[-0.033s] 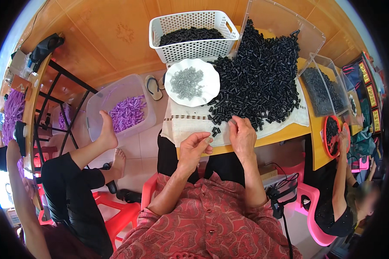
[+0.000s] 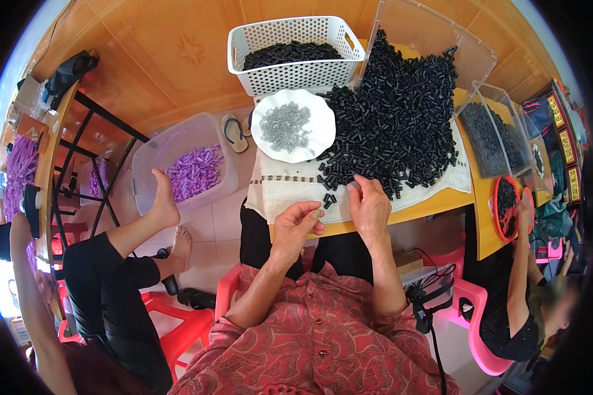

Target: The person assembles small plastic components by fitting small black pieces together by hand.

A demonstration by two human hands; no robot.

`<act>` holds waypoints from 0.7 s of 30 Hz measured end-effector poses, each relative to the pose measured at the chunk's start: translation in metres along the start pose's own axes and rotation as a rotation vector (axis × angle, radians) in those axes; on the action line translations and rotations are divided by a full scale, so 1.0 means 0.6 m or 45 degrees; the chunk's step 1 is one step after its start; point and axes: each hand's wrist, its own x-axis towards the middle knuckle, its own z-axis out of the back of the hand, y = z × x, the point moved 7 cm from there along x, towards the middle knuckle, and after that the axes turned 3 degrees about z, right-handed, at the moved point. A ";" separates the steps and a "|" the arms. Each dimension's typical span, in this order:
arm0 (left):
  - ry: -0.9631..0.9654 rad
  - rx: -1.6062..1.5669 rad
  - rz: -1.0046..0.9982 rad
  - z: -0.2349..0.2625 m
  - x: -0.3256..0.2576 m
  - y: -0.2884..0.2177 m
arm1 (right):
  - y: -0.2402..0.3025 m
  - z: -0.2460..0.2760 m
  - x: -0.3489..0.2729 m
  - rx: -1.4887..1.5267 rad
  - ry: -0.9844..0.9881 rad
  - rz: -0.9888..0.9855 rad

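Resting on the white cloth (image 2: 290,187), your left hand (image 2: 296,227) pinches something small – I cannot tell what. Your right hand (image 2: 370,205) lies flat with loose fingers, its fingertips touching the black tubes (image 2: 401,118) – a few lie between both hands.

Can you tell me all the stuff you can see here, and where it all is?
black tube pieces: one big pile, black, on the cloth on the table
white cloth: one, white, over the table's near edge
white plate: one, white, left of the pile, holding small grey parts
white basket: one, white, behind the plate, holding black pieces
clear bin: one, clear, on the floor at left, holding purple pieces
red tray: one, red, far right, under another person's hand
red chairs: several, red, around the table
left hand: one, fingers pinched together, at the cloth's edge
right hand: one, resting at the pile's near edge
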 end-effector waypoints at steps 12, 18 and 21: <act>0.010 -0.047 0.000 -0.001 0.000 0.001 | -0.012 -0.017 0.003 0.177 0.082 -0.090; 0.005 0.052 -0.033 -0.007 0.000 0.003 | -0.011 -0.005 -0.013 0.452 0.010 -0.103; -0.051 0.315 -0.129 -0.015 0.007 0.001 | -0.007 0.008 -0.021 0.498 -0.010 -0.100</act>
